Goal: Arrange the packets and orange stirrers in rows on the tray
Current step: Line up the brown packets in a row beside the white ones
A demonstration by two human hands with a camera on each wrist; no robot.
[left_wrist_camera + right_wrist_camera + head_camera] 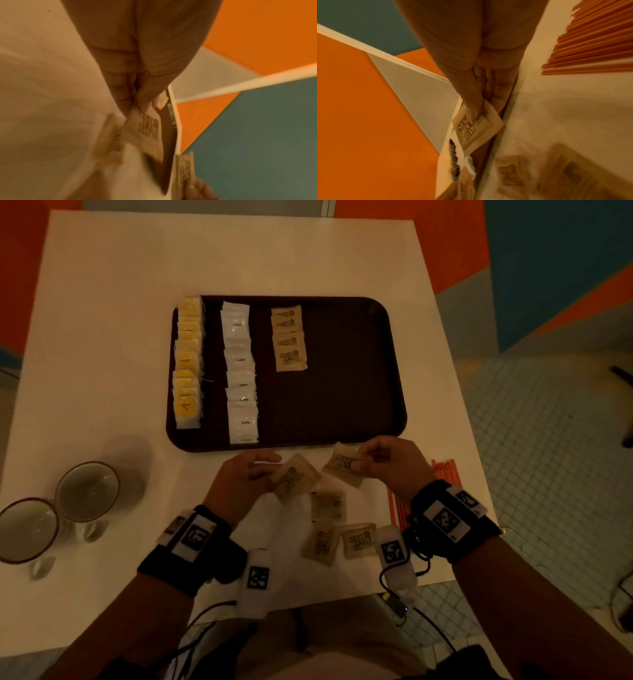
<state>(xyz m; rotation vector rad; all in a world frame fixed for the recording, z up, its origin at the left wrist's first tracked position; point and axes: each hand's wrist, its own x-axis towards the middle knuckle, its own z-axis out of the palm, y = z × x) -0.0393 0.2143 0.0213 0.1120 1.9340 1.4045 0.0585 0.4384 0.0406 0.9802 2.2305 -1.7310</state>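
Observation:
A dark brown tray (pixel 342 405) lies on the white table. On it run a row of yellow packets (pixel 187 364), a row of white coffee packets (pixel 239 371) and a short row of brown sugar packets (pixel 288 338). In front of the tray my left hand (pixel 253 470) pinches a brown packet (pixel 295 479) (pixel 145 129). My right hand (pixel 368 462) pinches another brown packet (pixel 344 465) (pixel 476 128). Three more brown packets (pixel 327 505) lie loose below my hands. Orange stirrers (pixel 442 470) (pixel 590 40) lie under and behind my right wrist.
Two empty glass cups (pixel 87 491) (pixel 25 529) stand at the table's left front. The tray's right half (pixel 352 354) is bare. The table's right edge (pixel 455 392) drops to a tiled floor.

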